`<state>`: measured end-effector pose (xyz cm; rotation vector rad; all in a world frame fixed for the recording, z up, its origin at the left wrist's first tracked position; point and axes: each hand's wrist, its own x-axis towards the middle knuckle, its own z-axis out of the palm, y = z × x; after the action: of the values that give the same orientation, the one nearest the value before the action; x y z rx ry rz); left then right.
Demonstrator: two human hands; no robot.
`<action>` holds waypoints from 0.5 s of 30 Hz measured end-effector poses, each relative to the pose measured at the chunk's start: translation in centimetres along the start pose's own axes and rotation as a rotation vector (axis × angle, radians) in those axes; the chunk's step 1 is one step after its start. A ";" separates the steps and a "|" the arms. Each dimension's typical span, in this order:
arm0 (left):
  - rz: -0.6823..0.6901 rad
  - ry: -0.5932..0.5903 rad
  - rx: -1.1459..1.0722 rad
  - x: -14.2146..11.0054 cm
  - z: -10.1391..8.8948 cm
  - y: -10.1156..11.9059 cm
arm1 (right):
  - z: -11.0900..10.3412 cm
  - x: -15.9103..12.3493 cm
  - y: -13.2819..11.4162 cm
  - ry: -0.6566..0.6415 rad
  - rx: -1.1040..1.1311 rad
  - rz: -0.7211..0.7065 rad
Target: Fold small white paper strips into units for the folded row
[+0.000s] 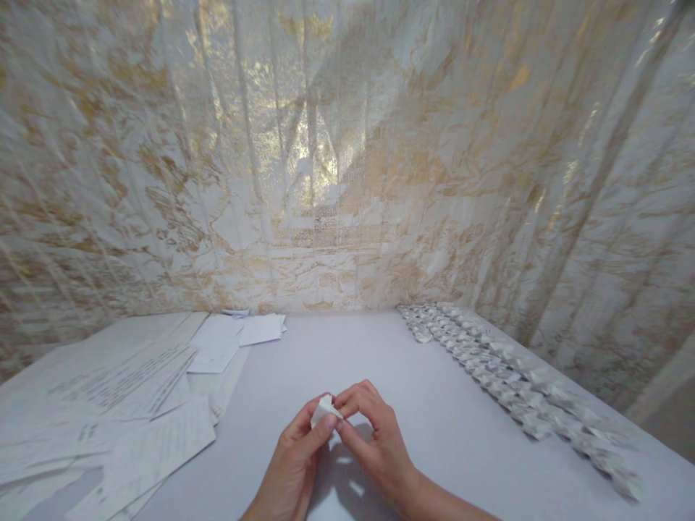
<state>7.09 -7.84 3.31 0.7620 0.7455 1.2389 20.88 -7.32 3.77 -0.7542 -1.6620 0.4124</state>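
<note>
White paper everywhere: a small folded piece [326, 409] pinched between the left hand [296, 463] and right hand [374, 441], both grips tight, near bench [380, 362] centre. Many finished folds [510, 376] line the right; sheets [119, 405] wait left.

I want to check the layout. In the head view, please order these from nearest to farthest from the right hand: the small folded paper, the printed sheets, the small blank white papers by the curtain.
1. Small folded paper: pinched between right hand and left hand.
2. Printed sheets: spread on the left of the table.
3. Small blank white papers: far left, by the curtain.
</note>
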 end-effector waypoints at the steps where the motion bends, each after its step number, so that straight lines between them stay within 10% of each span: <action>1: 0.000 -0.004 0.003 0.0 0.1 0.0 | 0.0 0.1 0.0 -0.006 -0.006 -0.004; 15: 0.107 -0.032 0.221 0.0 -0.7 -0.1 | 0.1 -0.6 0.8 0.058 -0.012 -0.004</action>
<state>6.55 -7.76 2.83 1.0113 0.8334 1.2502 21.03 -7.12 2.84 -0.7648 -1.6130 0.3751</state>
